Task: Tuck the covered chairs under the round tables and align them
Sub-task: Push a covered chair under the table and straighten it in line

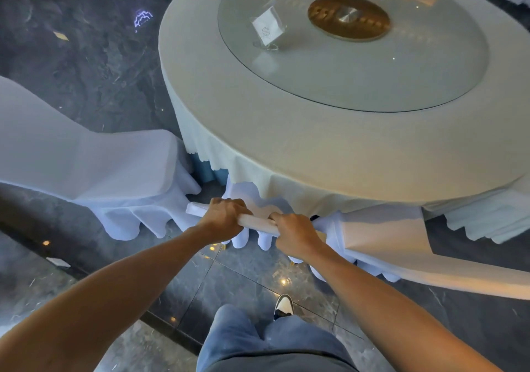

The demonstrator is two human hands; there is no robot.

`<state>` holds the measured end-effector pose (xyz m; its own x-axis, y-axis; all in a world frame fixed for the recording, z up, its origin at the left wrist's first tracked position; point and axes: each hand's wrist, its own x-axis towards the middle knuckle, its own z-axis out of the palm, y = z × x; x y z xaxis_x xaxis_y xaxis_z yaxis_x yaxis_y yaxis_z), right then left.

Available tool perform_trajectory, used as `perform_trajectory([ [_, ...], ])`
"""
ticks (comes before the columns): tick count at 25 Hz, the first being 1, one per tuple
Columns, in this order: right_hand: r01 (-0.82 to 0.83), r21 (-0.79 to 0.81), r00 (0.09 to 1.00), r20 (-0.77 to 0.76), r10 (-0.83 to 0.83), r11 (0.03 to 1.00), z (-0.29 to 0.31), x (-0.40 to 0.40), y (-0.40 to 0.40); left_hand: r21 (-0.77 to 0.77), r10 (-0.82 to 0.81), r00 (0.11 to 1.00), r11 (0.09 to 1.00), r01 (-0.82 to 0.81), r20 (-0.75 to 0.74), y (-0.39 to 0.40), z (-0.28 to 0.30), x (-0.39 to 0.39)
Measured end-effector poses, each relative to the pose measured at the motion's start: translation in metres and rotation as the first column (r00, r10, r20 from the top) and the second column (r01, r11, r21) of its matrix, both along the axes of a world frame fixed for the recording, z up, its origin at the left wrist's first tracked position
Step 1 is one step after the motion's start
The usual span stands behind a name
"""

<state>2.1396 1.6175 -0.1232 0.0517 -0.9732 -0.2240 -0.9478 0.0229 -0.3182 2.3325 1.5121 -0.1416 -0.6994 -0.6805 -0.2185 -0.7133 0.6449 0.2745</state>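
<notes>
To my left a second covered chair (94,170) stood out from the round table (286,142), its seat only near the tablecloth's hem, so I judged it still needed tucking. My left hand (222,219) was wrapped over the top edge of the covered chair (258,222) in front of me, near its left corner, and my right hand (295,235) gripped the same edge just beside it. That chair's seat was already hidden under the cloth. To finish well, I reckoned I should push evenly through both hands so the back stayed square to the table's rim, and stop before it crushed the hem. On the right, another chair back (401,242) leaned close by, a guide for spacing.
</notes>
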Motion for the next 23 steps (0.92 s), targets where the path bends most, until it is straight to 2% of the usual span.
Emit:
perform_trajectory([
  [5, 0.134, 0.100, 0.991, -0.005, -0.135, 0.986, -0.003, 0.004, -0.015, 0.000, -0.053, 0.998, 0.999, 0.053, -0.019, -0.016, 0.009, -0.004],
  [9, 0.282, 0.136, 0.958, 0.008, -0.285, 0.950, -0.007, 0.017, -0.015, 0.183, -0.080, 0.996, 0.980, 0.074, 0.028, -0.021, 0.020, -0.001],
  [12, 0.350, 0.249, 0.933, -0.007, -0.360, 0.903, 0.002, 0.025, -0.021, 0.369, -0.183, 0.983, 0.914, 0.167, 0.010, -0.033, 0.035, 0.013],
  [14, 0.332, 0.370, 0.935, -0.007, -0.355, 0.868, 0.013, 0.032, -0.030, 0.444, -0.208, 0.978, 0.874, 0.200, -0.032, -0.045, 0.038, 0.030],
  [17, 0.245, 0.480, 0.951, 0.049, -0.305, 0.842, 0.037, 0.047, -0.048, 0.477, -0.197, 0.976, 0.852, 0.217, -0.092, -0.064, 0.039, 0.054],
  [20, 0.149, 0.577, 0.956, 0.122, -0.265, 0.803, 0.049, 0.063, -0.073, 0.485, -0.266, 0.964, 0.839, 0.247, -0.031, -0.089, 0.043, 0.069],
  [23, 0.078, 0.616, 0.963, 0.155, -0.218, 0.784, 0.051, 0.076, -0.117, 0.418, -0.255, 0.965, 0.885, 0.205, 0.067, -0.131, 0.046, 0.095],
])
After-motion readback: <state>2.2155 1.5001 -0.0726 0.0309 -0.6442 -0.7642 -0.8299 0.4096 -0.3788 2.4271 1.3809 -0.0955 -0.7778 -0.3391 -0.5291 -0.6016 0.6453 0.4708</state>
